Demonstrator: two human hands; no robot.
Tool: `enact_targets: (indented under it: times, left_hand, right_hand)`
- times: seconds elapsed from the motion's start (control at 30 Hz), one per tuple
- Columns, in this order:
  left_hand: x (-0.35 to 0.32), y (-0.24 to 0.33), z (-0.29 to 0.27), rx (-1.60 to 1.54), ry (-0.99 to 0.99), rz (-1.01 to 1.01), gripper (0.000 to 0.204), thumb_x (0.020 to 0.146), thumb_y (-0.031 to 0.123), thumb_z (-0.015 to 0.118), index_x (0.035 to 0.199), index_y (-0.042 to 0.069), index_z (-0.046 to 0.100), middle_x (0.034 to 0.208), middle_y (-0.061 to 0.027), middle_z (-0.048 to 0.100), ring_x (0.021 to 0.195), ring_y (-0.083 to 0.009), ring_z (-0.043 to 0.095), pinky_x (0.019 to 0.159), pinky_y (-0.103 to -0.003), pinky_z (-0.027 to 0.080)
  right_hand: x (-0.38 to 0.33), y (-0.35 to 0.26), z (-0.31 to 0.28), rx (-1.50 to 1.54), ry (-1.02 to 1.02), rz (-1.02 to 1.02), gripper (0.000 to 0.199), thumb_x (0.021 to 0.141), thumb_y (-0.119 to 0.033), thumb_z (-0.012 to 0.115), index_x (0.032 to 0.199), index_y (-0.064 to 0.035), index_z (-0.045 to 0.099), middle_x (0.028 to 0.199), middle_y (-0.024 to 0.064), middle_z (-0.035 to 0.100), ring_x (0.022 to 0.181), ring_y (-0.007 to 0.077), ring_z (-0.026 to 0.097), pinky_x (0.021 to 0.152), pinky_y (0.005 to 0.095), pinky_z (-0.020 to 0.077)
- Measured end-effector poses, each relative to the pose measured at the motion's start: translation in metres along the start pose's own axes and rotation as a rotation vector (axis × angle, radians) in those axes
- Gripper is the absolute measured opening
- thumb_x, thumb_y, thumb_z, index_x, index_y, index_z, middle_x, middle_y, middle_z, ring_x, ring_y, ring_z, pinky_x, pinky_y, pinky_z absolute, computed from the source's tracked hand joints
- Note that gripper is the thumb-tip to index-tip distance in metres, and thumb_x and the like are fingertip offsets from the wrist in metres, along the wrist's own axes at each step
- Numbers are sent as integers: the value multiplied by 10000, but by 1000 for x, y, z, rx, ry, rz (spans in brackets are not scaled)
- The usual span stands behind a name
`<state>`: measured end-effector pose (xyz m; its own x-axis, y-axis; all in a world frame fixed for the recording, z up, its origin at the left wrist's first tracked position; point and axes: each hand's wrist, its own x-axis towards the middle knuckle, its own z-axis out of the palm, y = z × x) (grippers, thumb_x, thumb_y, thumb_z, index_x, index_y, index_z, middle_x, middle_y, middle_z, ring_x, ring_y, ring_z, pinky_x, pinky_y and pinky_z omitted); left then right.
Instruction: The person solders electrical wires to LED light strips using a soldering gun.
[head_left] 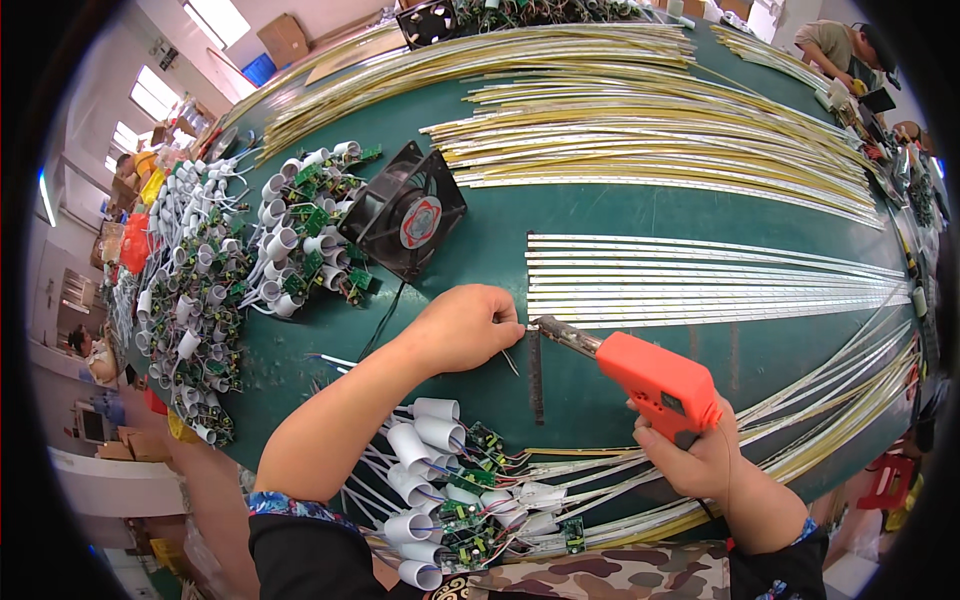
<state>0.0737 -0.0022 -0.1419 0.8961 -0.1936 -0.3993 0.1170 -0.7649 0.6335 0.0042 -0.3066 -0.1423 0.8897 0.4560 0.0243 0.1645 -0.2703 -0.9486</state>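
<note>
My right hand (690, 455) is wrapped round the handle of an orange-red soldering gun (655, 380). The gun's metal nozzle points left, and its tip is at the left end of the nearest strip in a row of white LED strips (690, 290). Beside that tip my left hand (470, 325) is closed in a pinch. A thin pale wire (513, 362) sticks out below its fingertips; the pinched part is hidden. Close to my body lies a bunch of white lamp caps (440, 432) with green circuit boards, wired to more LED strips (620, 490).
A black fan (407, 212) stands beyond my left hand. Heaps of white caps with circuit boards (205, 290) cover the table's left side. Bundles of yellow-white strips (650, 130) lie across the far part of the green table (300, 400). Another person (835, 50) works at the far right.
</note>
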Motion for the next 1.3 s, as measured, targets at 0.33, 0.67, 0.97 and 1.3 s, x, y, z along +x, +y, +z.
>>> enact_targets:
  times: [0.33, 0.67, 0.97, 1.3]
  left_hand:
    - [-2, 6, -1, 101, 20, 0, 215, 871, 225, 692, 818, 20, 653, 717, -100, 645, 653, -223, 596, 631, -365, 473]
    - [0, 3, 0, 93, 20, 22, 208, 863, 221, 700, 816, 24, 657, 715, -97, 646, 644, -218, 589, 626, -363, 470]
    - [0, 6, -2, 104, 17, 14, 213, 861, 227, 705, 814, 23, 661, 710, -97, 646, 640, -216, 587, 622, -365, 467]
    - [0, 8, -2, 104, 8, -2, 233, 856, 233, 713, 795, 17, 653, 694, -99, 637, 622, -208, 579, 606, -365, 463]
  right_hand:
    - [3, -5, 1, -99, -23, -64, 489, 804, -109, 735, 1239, 21, 553, 799, 77, 654, 705, 231, 637, 693, 342, 510]
    - [3, -7, -1, -104, -14, -92, 501, 804, -106, 738, 1247, 30, 547, 797, 84, 657, 712, 245, 644, 700, 345, 515]
    - [3, -9, 0, -109, -6, -89, 475, 803, -115, 746, 1214, 28, 554, 834, 105, 661, 742, 258, 658, 722, 351, 519]
    - [-1, -8, -5, -46, -11, -1, 451, 803, -128, 753, 1189, 12, 566, 838, 99, 665, 732, 247, 652, 706, 353, 515]
